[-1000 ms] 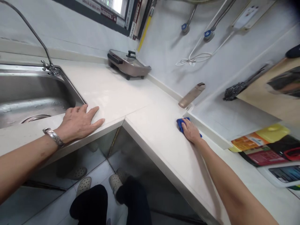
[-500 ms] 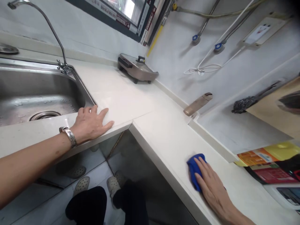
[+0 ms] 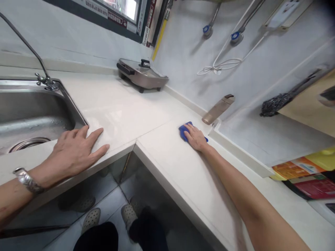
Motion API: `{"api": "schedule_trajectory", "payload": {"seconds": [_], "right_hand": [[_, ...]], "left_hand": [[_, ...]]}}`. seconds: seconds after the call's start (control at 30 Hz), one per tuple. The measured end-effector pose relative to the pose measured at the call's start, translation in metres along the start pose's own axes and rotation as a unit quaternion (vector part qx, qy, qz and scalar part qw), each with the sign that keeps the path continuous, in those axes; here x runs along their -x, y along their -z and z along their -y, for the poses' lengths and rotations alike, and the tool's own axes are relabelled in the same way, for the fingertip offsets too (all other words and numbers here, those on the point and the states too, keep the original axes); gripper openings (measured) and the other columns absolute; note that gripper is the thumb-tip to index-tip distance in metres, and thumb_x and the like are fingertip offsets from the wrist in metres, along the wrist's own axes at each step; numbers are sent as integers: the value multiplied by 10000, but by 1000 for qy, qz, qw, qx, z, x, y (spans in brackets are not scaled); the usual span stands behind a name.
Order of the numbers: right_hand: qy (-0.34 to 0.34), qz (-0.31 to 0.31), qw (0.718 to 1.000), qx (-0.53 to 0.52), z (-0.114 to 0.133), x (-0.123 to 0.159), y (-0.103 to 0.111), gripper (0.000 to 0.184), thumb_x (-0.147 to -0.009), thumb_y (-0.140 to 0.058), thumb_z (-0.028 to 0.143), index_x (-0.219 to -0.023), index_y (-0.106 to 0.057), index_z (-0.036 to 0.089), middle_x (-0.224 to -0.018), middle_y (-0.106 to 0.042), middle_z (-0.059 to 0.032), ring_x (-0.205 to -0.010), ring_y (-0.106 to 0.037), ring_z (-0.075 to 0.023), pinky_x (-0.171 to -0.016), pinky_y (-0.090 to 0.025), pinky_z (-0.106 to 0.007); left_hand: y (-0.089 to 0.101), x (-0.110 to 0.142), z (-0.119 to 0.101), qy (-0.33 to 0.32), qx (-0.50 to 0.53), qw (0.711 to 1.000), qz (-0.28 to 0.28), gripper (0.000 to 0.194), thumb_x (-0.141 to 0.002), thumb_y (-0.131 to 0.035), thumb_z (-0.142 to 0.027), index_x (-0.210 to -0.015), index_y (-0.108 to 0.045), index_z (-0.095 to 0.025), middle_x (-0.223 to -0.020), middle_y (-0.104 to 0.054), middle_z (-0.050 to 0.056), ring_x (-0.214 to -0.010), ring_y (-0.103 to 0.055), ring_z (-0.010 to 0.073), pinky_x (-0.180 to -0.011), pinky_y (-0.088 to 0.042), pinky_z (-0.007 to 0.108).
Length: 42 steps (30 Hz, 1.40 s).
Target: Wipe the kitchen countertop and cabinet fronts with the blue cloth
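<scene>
My right hand [image 3: 195, 137] presses flat on a blue cloth [image 3: 184, 130] on the white L-shaped counter [image 3: 162, 153], close to the back wall and just left of a tan bottle [image 3: 217, 108] lying on its side. My left hand [image 3: 74, 150] lies flat, fingers spread, on the counter's front edge beside the steel sink [image 3: 28, 111]. A metal bracelet [image 3: 26, 179] is on that wrist.
A lidded electric skillet [image 3: 141, 74] stands in the counter's far corner. A faucet [image 3: 42, 78] rises behind the sink. A white raised board [image 3: 264, 139], colourful packets [image 3: 300, 172] and a dark brush [image 3: 277, 103] are at the right. My feet in pale clogs [image 3: 128, 212] show below.
My right hand slid the blue cloth back along the counter, away from me and toward the wall by the bottle. My left hand stayed flat at the sink's edge.
</scene>
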State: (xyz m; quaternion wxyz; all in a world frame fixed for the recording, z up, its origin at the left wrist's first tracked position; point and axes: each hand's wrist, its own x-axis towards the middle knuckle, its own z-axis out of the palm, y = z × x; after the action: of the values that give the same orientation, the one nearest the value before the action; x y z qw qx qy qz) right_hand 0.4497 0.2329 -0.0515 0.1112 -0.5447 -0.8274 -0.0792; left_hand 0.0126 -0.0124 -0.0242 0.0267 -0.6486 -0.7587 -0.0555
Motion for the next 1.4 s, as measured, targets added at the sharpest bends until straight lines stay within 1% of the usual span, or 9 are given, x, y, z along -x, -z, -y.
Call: {"api": "schedule_trajectory", "payload": {"seconds": [0.17, 0.3, 0.43, 0.57, 0.8, 0.93, 1.1, 1.23, 1.4], "right_hand": [[-150, 36, 988, 19, -38, -52, -11, 629, -1041, -235, 524, -1564, -428, 234, -1656, -373, -135, -1471, -386, -390, -1174, -317, -672], [-232, 45, 971, 23, -64, -83, -22, 644, -1028, -258, 547, -1550, -438, 217, -1634, -384, -173, -1458, -381, -456, -1141, -308, -741], [-265, 42, 963, 20, -60, -121, -33, 632, -1014, -278, 559, -1488, -502, 205, -1574, -432, -225, -1412, -425, -488, -1102, -297, -796], [-213, 58, 975, 3, -4, -167, -40, 626, -1016, -273, 555, -1488, -491, 206, -1600, -406, -201, -1415, -415, -480, -1111, -303, -774], [-61, 71, 995, -22, 148, -227, -42, 607, -1021, -258, 533, -1535, -426, 258, -1660, -351, -128, -1417, -404, -451, -1130, -311, -741], [26, 80, 996, -27, 234, -234, -38, 639, -1030, -241, 528, -1583, -378, 239, -1702, -283, -93, -1458, -354, -454, -1167, -284, -712], [175, 60, 980, -70, 330, -213, -33, 627, -1035, -285, 521, -1599, -393, 270, -1701, -304, -36, -1495, -323, -428, -1195, -267, -684], [279, 38, 956, -83, 370, -179, -25, 598, -1044, -332, 505, -1605, -401, 310, -1699, -312, 6, -1516, -311, -389, -1217, -263, -639], [392, 27, 913, -108, 367, -131, -12, 554, -1053, -387, 468, -1583, -442, 319, -1692, -326, -3, -1535, -294, -355, -1218, -266, -624]], "left_hand": [[-3, 1, 1, 8, -3, 1000, 9, 858, -903, -158, -706, -1548, -462, -230, -1522, -465, 198, -1323, -490, 455, -1103, -390, 575], [-4, 1, -1, 23, 0, 1000, 7, 847, -887, -217, -713, -1536, -484, -238, -1541, -458, 197, -1371, -456, 447, -1129, -366, 580], [-6, 1, -4, 37, 1, 999, 9, 832, -876, -282, -708, -1537, -486, -246, -1561, -446, 197, -1399, -441, 433, -1163, -341, 580], [-7, 1, -5, 46, -1, 999, 7, 829, -877, -302, -696, -1544, -480, -237, -1571, -440, 200, -1424, -423, 424, -1194, -321, 583], [-6, 9, -6, 30, 16, 999, -6, 739, -945, -331, -635, -1557, -450, -238, -1585, -419, 219, -1445, -410, 424, -1197, -309, 624], [-5, 12, -10, 27, 12, 999, -12, 713, -968, -366, -611, -1574, -415, -237, -1594, -387, 241, -1451, -396, 426, -1201, -300, 613], [0, 12, -13, 35, 31, 999, 15, 725, -970, -373, -614, -1581, -392, -224, -1611, -339, 260, -1466, -362, 446, -1222, -251, 609], [5, 13, -14, 31, 47, 998, 11, 715, -974, -377, -597, -1570, -397, -204, -1583, -370, 261, -1434, -395, 429, -1213, -261, 593], [8, 15, -15, 28, 50, 998, -10, 716, -965, -388, -589, -1529, -428, -150, -1485, -465, 266, -1315, -488, 430, -1135, -334, 586]]}}
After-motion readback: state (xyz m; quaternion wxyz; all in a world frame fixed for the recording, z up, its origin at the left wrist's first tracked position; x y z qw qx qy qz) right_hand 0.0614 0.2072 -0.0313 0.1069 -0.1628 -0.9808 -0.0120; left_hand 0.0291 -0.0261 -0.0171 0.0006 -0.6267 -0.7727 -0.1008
